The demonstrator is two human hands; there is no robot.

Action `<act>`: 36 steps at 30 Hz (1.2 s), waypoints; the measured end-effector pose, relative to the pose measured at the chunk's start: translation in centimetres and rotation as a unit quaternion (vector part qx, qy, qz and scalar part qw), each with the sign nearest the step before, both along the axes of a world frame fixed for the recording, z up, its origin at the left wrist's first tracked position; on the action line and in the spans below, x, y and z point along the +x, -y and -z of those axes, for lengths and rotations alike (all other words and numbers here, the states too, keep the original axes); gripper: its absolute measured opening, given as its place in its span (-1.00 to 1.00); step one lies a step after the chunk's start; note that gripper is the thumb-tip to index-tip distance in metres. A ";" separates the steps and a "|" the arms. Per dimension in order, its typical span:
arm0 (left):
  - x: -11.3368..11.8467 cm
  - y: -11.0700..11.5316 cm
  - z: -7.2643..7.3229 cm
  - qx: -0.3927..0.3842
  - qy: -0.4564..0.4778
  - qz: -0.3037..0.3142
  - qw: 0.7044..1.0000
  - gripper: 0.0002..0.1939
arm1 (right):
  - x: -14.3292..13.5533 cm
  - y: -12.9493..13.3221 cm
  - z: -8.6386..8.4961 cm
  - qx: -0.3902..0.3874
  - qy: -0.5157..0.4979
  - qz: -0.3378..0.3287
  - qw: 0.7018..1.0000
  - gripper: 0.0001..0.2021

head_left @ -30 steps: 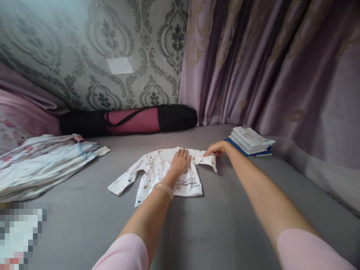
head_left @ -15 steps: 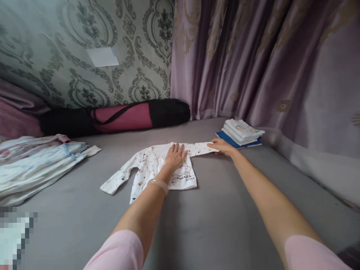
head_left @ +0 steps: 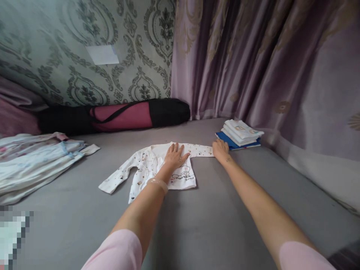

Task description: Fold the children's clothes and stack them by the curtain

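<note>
A small white long-sleeved shirt [head_left: 147, 159] with a scattered print lies spread out, and a car drawing with lettering shows on its lower right. My left hand [head_left: 174, 155] rests flat on the upper middle of the shirt, fingers apart, covering part of the drawing. At the cuff of the sleeve that stretches right is my right hand [head_left: 221, 149], its fingers curled over the sleeve's end, which they hide. The other sleeve slants down to the left.
Folded white clothes [head_left: 241, 131] are stacked on a flat blue item [head_left: 231, 142] at the right. Loose clothes [head_left: 36, 165] lie in a heap at the left. A black and maroon long bag [head_left: 123, 116] lies along the wall, beside purple curtains [head_left: 219, 63]. Grey sheet [head_left: 202, 228] covers the surface.
My right hand has turned from a palm-side pinch under the cuff to knuckles-up over it, and the sleeve sits slightly lower at its end. My left hand stays on the shirt.
</note>
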State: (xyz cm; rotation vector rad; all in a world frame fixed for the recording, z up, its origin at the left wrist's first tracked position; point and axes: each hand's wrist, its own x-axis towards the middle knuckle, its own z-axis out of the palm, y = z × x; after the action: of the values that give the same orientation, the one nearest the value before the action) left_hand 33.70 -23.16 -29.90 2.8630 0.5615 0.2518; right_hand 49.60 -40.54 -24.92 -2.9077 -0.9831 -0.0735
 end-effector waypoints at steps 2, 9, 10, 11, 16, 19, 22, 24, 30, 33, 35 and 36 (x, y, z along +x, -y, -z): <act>0.0 0.0 0.0 0.004 -0.002 -0.003 1.000 -0.25 | -1.5 -2.2 -0.1 0.026 -0.003 -0.047 0.999 -0.62; 0.0 -0.1 -0.1 0.019 -0.033 0.009 0.999 -0.35 | -7.5 -8.2 2.8 0.078 -0.145 -0.195 0.967 -0.41; 0.0 -0.1 -0.1 0.018 -0.032 0.008 0.999 -0.35 | -7.6 -8.1 3.1 0.076 -0.148 -0.178 0.970 -0.39; 0.0 -0.1 0.0 0.015 -0.027 0.004 1.000 -0.36 | -7.6 -7.7 3.3 0.072 -0.147 -0.165 0.973 -0.36; 0.0 0.1 0.0 0.005 0.007 -0.009 1.000 -0.30 | -6.0 -4.7 3.5 0.035 -0.112 -0.109 0.987 -0.32; 0.0 0.2 -0.2 0.002 -0.006 -0.010 1.000 -0.23 | -5.3 -2.8 3.6 0.014 -0.085 -0.061 0.994 -0.36; -0.1 0.3 -0.4 0.001 -0.018 -0.012 1.000 -0.22 | -4.5 -0.9 3.8 0.003 -0.054 -0.023 0.998 -0.39; -0.1 0.2 -0.4 0.000 -0.020 -0.013 1.000 -0.23 | -3.9 0.6 3.9 0.003 -0.040 0.003 0.999 -0.40; 0.1 -0.1 -0.3 -0.019 -0.028 -0.006 0.999 -0.23 | -2.4 3.8 4.0 -0.004 -0.029 0.013 0.999 -0.43; 0.2 -0.2 -1.0 -0.045 -0.042 0.007 0.998 -0.23 | -2.3 4.0 4.1 -0.004 -0.016 0.015 1.000 -0.44; 0.0 -0.5 -2.1 -0.073 -0.040 0.022 0.996 -0.28 | -2.3 3.8 4.2 -0.003 -0.012 0.018 1.000 -0.44; -0.4 -0.7 -2.7 -0.085 -0.031 0.028 0.996 -0.31 | -2.3 3.7 4.3 -0.003 -0.011 0.018 1.000 -0.44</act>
State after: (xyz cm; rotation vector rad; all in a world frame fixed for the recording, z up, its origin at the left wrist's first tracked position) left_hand 33.29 -22.44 -27.22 2.7252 0.4892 0.1000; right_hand 47.28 -44.28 -29.18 -2.9255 -0.9288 -0.0419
